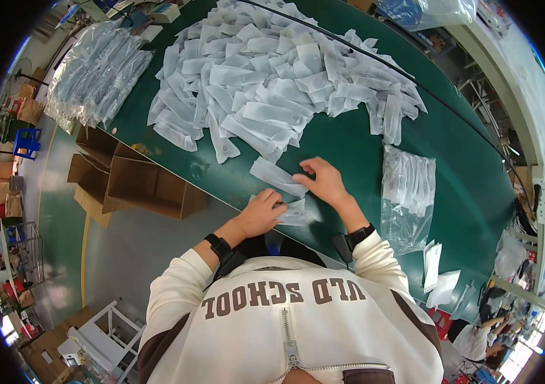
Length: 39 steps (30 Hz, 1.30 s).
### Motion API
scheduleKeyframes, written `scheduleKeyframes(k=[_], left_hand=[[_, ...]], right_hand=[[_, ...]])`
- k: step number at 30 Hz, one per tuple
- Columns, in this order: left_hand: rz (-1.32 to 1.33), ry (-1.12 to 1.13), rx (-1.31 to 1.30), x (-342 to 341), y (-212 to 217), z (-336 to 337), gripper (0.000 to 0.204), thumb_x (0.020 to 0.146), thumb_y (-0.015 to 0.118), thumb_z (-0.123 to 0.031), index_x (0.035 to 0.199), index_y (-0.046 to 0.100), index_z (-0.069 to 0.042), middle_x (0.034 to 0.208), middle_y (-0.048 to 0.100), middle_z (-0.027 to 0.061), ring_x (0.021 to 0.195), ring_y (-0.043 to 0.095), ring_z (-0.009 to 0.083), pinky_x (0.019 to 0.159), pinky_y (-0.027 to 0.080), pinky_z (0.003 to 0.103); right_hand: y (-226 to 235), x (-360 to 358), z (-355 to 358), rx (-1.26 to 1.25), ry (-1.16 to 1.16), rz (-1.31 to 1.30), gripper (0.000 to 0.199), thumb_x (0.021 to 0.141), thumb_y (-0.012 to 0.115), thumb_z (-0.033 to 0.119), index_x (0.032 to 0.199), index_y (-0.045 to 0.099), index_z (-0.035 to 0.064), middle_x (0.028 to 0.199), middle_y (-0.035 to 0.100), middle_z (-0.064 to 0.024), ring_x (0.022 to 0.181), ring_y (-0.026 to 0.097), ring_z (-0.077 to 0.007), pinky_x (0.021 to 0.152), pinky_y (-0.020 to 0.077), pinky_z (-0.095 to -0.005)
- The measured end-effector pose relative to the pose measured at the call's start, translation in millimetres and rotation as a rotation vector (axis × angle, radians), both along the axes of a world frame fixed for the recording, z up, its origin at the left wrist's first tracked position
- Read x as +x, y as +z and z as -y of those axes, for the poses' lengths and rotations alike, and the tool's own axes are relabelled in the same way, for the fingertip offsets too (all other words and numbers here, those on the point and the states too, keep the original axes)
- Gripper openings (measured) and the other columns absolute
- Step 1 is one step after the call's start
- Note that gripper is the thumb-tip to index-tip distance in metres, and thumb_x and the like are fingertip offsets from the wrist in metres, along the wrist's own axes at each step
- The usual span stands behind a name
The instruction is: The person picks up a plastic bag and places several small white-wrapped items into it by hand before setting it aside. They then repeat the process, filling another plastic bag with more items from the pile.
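My left hand [261, 212] rests on a small white sachet [295, 213] near the front edge of the green table [349, 147] and pinches its edge. My right hand [323, 181] lies just beyond it, fingers spread over a second, longer white sachet [275, 175] and pressing its near end. A big heap of the same white sachets [279, 77] covers the table's middle and far side, a little beyond both hands. Both wrists carry black bands.
A clear plastic bag [407, 192] with packed sachets lies right of my right hand. More filled clear bags [96, 73] sit at the table's left end. An open cardboard box [138, 182] stands on the floor to the left. A few white sachets [439, 275] lie at the right edge.
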<state>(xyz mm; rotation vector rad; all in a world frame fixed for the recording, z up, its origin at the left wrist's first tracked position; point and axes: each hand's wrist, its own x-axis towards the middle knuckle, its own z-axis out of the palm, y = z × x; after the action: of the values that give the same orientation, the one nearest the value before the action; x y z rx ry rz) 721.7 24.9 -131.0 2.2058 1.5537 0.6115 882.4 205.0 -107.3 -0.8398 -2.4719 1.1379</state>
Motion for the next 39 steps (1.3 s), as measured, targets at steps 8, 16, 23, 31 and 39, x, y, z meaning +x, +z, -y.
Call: scheduleKeyframes(k=[8, 16, 23, 31, 39], left_hand=[[-0.103, 0.074, 0.181, 0.7, 42.0, -15.4, 0.042, 0.064, 0.079, -0.015, 0.102, 0.061, -0.010, 0.122, 0.050, 0.0163, 0.117, 0.045, 0.0361, 0.099, 0.038, 0.049], [-0.030, 0.037, 0.012, -5.1, 0.3, 6.6, 0.054, 0.064, 0.080, -0.013, 0.114, 0.059, -0.011, 0.126, 0.049, 0.0152, 0.121, 0.043, 0.0365, 0.101, 0.036, 0.050], [0.039, 0.165, -0.055, -5.8, -3.0, 16.8, 0.061, 0.063, 0.081, -0.012, 0.119, 0.058, -0.010, 0.130, 0.048, 0.0150, 0.126, 0.041, 0.0370, 0.107, 0.033, 0.053], [-0.047, 0.220, 0.080, -16.5, 29.0, 20.9, 0.066, 0.056, 0.085, -0.012, 0.118, 0.060, -0.012, 0.148, 0.036, 0.0166, 0.142, 0.024, 0.0411, 0.116, 0.023, 0.057], [-0.061, 0.147, 0.009, -24.8, 30.1, 4.8, 0.060, 0.057, 0.085, -0.014, 0.113, 0.063, -0.013, 0.152, 0.029, 0.0187, 0.145, 0.018, 0.0413, 0.117, 0.019, 0.059]], right_hand=[[-15.8, 6.2, 23.8, 0.058, 0.192, 0.216, 0.036, 0.074, 0.079, 0.025, 0.099, 0.062, 0.0060, 0.096, 0.058, -0.0125, 0.088, 0.062, -0.0321, 0.073, 0.0522, -0.0408], [11.5, -86.9, 11.4, 0.431, 0.107, -0.103, 0.027, 0.074, 0.076, 0.014, 0.091, 0.058, 0.0056, 0.096, 0.056, -0.0120, 0.092, 0.060, -0.0311, 0.075, 0.0502, -0.0406], [-25.4, -120.4, -0.6, 0.647, 0.031, 0.097, 0.024, 0.075, 0.072, 0.015, 0.093, 0.060, 0.0045, 0.093, 0.057, -0.0130, 0.090, 0.060, -0.0327, 0.073, 0.0505, -0.0421], [-15.2, -34.2, 20.4, 0.174, 0.043, 0.095, 0.030, 0.076, 0.075, 0.023, 0.093, 0.061, 0.0032, 0.092, 0.058, -0.0155, 0.089, 0.059, -0.0355, 0.073, 0.0505, -0.0444], [6.5, -11.8, 28.1, 0.475, -0.010, -0.044, 0.032, 0.072, 0.079, 0.021, 0.093, 0.061, 0.0048, 0.097, 0.055, -0.0135, 0.092, 0.057, -0.0328, 0.076, 0.0499, -0.0422]])
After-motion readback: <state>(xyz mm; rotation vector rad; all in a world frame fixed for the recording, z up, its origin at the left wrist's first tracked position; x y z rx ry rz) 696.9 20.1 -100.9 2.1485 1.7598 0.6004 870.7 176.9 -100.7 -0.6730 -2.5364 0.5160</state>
